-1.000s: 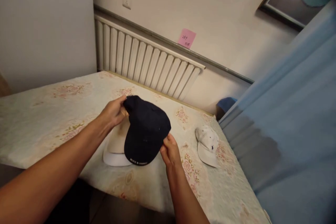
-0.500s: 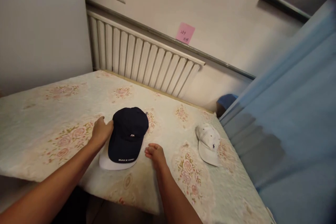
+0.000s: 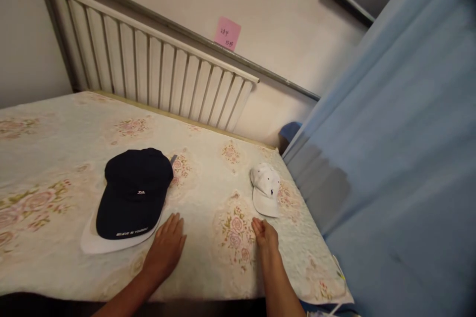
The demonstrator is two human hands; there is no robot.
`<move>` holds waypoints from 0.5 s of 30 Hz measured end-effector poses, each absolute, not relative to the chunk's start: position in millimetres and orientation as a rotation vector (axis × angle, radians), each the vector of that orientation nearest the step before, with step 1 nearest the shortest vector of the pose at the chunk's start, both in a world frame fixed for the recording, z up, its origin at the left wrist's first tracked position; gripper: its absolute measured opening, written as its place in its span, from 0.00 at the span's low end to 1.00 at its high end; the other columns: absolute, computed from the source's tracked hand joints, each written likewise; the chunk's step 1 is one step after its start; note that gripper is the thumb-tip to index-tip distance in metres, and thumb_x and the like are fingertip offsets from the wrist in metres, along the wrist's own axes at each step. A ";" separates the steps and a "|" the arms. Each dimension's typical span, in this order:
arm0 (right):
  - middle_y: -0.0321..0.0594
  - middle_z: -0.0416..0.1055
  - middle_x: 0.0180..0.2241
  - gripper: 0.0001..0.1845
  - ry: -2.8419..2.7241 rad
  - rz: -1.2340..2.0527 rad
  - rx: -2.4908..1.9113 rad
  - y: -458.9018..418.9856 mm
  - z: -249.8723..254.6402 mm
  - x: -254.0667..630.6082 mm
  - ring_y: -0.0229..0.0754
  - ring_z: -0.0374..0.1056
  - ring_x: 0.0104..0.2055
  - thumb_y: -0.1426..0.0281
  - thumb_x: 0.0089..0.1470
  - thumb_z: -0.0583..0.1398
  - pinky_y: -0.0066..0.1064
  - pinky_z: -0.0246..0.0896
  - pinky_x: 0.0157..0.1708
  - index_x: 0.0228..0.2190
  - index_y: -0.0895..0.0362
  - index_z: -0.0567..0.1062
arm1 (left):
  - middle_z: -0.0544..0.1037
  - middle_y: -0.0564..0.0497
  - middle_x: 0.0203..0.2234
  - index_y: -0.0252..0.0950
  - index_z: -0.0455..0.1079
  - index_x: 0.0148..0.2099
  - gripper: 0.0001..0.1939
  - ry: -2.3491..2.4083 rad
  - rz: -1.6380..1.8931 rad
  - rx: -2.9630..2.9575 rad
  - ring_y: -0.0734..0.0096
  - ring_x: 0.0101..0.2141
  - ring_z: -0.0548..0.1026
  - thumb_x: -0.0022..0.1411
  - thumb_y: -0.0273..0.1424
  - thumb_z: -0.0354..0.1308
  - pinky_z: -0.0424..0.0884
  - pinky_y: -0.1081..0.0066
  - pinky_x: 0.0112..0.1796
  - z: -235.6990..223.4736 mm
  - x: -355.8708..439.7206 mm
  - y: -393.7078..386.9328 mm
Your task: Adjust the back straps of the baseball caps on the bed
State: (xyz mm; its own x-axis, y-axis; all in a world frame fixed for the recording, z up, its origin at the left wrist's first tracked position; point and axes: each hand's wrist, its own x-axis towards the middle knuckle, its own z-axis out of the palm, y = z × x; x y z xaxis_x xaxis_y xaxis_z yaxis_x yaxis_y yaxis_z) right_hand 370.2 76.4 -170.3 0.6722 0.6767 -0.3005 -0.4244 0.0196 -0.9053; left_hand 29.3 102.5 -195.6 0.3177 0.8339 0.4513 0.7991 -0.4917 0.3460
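A dark navy cap [image 3: 134,193] lies on the floral tablecloth, stacked over a white cap whose brim [image 3: 92,243] sticks out beneath it. My left hand [image 3: 166,248] lies flat on the cloth just right of the stack, fingers stretched out, holding nothing. My right hand [image 3: 265,234] hovers low over the cloth a little short of a white cap [image 3: 266,188] lying near the table's right edge. Its fingers look loosely together with nothing in them.
The table [image 3: 55,133] is covered by a pale flowered cloth. A white radiator [image 3: 148,74] runs along the wall behind, with a pink sticky note [image 3: 227,33] above it. A blue curtain [image 3: 401,158] hangs at the right. A blue object [image 3: 290,130] sits behind the table corner.
Both hands let go of the navy cap, which now rests on the stack. My left hand moved to the cloth right of the stack; my right hand shifted toward the white cap.
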 end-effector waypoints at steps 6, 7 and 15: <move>0.40 0.72 0.37 0.11 -0.022 0.810 -1.271 105.6 -172.9 395.2 0.37 0.71 0.35 0.66 0.59 0.57 0.33 0.70 0.34 0.40 0.61 0.71 | 0.69 0.36 0.55 0.31 0.68 0.55 0.20 1.515 0.806 2.660 0.52 0.58 0.63 0.64 0.31 0.47 0.59 0.54 0.55 -194.1 26.5 98.7; 0.40 0.71 0.40 0.13 -0.007 0.803 -1.264 110.2 -172.4 397.4 0.38 0.70 0.37 0.65 0.59 0.57 0.34 0.70 0.35 0.43 0.60 0.70 | 0.70 0.36 0.55 0.31 0.68 0.55 0.20 1.514 0.806 2.664 0.52 0.58 0.63 0.64 0.31 0.47 0.59 0.54 0.55 -192.8 26.6 98.6; 0.44 0.68 0.48 0.18 -0.115 0.766 -1.259 125.3 -156.8 415.0 0.43 0.69 0.44 0.64 0.59 0.58 0.41 0.69 0.42 0.48 0.58 0.68 | 0.70 0.38 0.55 0.33 0.69 0.54 0.20 1.522 0.820 2.651 0.54 0.57 0.65 0.63 0.30 0.46 0.60 0.54 0.55 -196.3 25.6 99.2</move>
State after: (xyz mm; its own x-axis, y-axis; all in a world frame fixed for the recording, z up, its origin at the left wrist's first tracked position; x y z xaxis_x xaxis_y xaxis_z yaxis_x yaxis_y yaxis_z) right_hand 415.0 125.3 -156.8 0.7510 0.5757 -0.3234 -0.4559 0.0978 -0.8846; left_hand 25.6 99.2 -196.3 0.4033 0.7995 0.4452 0.8114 -0.5374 0.2300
